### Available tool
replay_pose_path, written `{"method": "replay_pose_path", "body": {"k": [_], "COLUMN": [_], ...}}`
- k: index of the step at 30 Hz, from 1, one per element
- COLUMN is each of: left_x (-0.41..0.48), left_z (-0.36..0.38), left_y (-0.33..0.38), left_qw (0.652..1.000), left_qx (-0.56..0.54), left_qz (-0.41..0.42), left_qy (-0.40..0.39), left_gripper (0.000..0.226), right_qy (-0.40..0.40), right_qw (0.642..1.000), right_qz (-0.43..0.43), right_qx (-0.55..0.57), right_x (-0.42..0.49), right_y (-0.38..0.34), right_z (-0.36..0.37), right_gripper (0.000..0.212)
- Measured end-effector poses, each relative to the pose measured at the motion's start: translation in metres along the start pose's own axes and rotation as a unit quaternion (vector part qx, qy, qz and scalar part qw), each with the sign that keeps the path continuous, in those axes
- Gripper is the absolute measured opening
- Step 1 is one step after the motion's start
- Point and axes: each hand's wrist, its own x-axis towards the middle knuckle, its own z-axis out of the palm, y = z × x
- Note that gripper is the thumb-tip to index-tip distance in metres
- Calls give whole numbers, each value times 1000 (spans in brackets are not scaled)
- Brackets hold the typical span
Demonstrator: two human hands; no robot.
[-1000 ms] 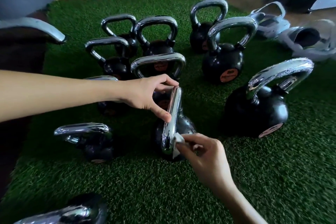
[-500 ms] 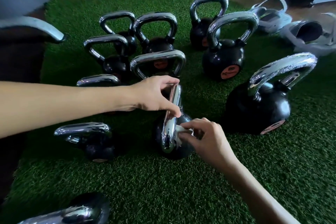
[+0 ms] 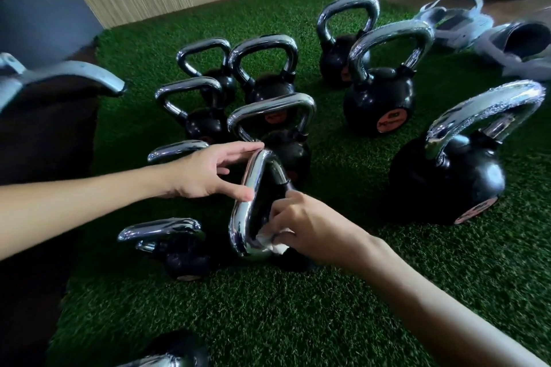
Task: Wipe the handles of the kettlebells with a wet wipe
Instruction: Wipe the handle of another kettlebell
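Observation:
A black kettlebell with a chrome handle (image 3: 243, 211) stands in the middle of the green turf, its body mostly hidden by my hands. My left hand (image 3: 205, 173) pinches the upper part of that handle between thumb and fingers. My right hand (image 3: 307, 226) holds a crumpled white wet wipe (image 3: 272, 243) against the handle's lower near bend, fingers reaching through the loop. Several more black kettlebells with chrome handles (image 3: 384, 48) stand behind and beside it.
A large kettlebell (image 3: 447, 182) stands close on the right and a small one (image 3: 176, 247) close on the left. Another handle (image 3: 155, 362) shows at the bottom edge. Grey gym equipment (image 3: 465, 24) lies at the far right, and a dark bench with metal arm (image 3: 68, 77) is on the left.
My right hand has slid the wipe round the handle's near bend and pushed into the loop. My left hand shifted its pinch slightly along the handle. The view moved closer.

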Motion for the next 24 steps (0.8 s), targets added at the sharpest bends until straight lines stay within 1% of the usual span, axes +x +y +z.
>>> {"method": "replay_pose_path", "body": {"k": [3,6,8,11,14,16,18,21,22,24], "left_x": [-6,-6,-5,1,7,10,10,9,9,8], "left_z": [-2,0,2,2,0,-1,-2,-4,-5,-4], "left_y": [-12,-18,-18,-15,-12,-11,-11,-10,-11,-14], "left_qw": [1000,1000,999,999,999,999,999,999,999,999], "left_qx": [-2,-16,-19,-17,-4,2,8,20,20,21], "left_qz": [10,21,29,33,37,41,46,44,44,43], "left_qy": [-6,2,2,-2,-7,-13,-17,-13,-11,-9], "left_gripper": [108,112,111,110,114,115,115,113,113,112], "right_qy": [-17,-10,29,90,104,116,165,247,253,231], "right_qw": [1000,990,978,964,948,949,946,915,913,925], "right_qz": [14,64,96,134,151,157,174,203,205,201], "right_qx": [15,124,184,210,259,248,218,248,244,225], "right_x": [9,12,14,13,4,0,3,15,17,16], "right_y": [-3,-7,-10,-11,-10,-10,-10,-7,-6,-7], "right_z": [3,4,6,14,16,14,12,9,8,9], "right_gripper": [18,19,17,15,14,13,12,11,11,12]}}
